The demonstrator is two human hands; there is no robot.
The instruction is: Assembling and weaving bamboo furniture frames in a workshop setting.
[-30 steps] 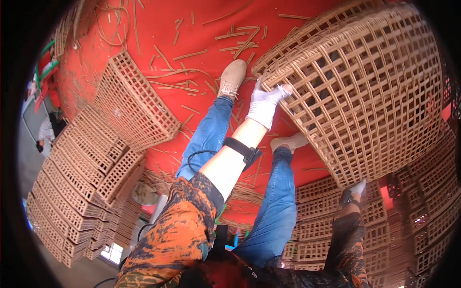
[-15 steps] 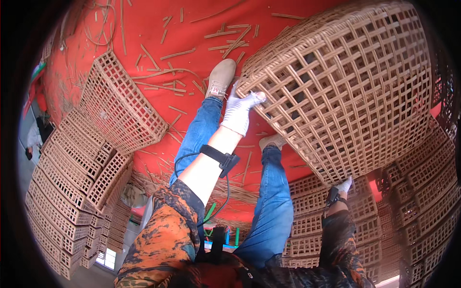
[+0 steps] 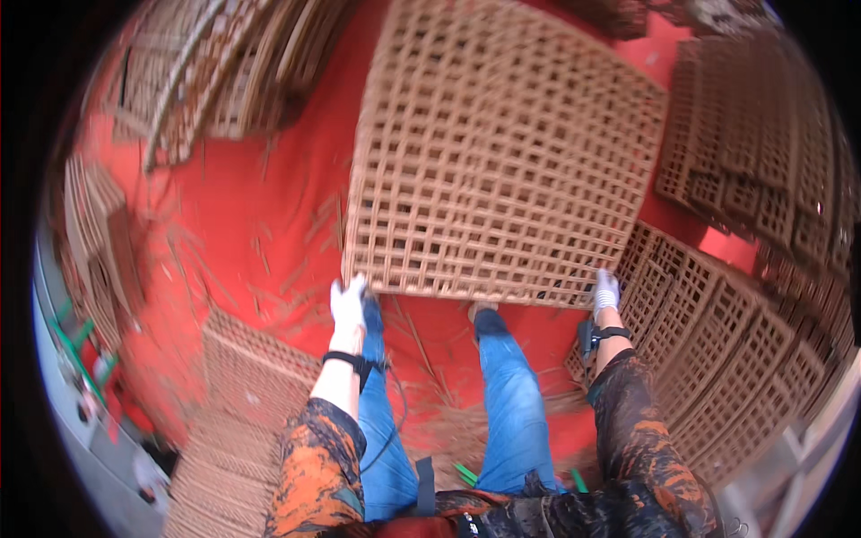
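Observation:
A large brown woven basket (image 3: 502,170) with an open lattice weave is held out in front of me, one broad latticed side facing up toward me. My left hand (image 3: 348,303), in a white glove, is closed on its near left corner. At the near right corner my right hand (image 3: 606,291), gloved too, grips the edge; its fingers are partly hidden behind the weave. Black straps circle both my wrists. The picture is somewhat smeared by motion.
Stacked woven baskets (image 3: 708,359) stand at my right, and another dark stack (image 3: 753,134) lies beyond. More lattice pieces (image 3: 206,81) lie far left, with a stack (image 3: 224,448) near left. Cut strips (image 3: 305,238) litter the red floor covering (image 3: 224,197).
The basket has swung from the right to straight ahead and turned, its near edge now level. My left hand has moved left and nearer; the view has turned right.

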